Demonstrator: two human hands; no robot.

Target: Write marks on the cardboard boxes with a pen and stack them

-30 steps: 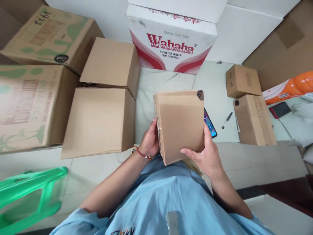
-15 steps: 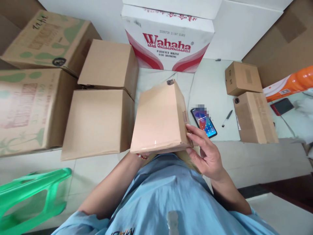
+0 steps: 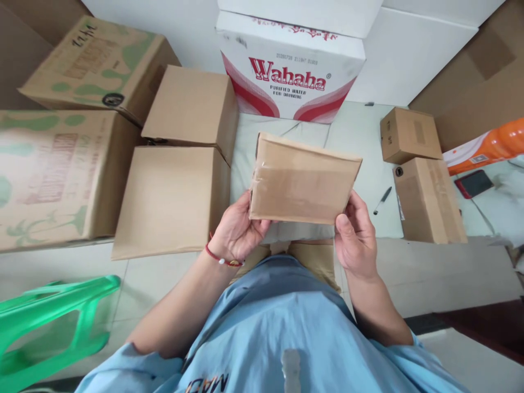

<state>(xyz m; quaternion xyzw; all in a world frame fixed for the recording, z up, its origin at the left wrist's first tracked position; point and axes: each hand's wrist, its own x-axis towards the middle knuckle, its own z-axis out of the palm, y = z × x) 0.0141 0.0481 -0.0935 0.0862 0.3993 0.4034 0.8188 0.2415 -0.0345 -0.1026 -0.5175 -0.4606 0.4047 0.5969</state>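
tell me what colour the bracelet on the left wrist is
Red, a thin cord bracelet with a small gold-looking bead, best seen in the head view beside the left hand.

The taped carton hides both hands' fingertips.

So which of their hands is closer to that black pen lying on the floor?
Right. The right hand grips the small box just left of the pen; the left hand holds the box's far side.
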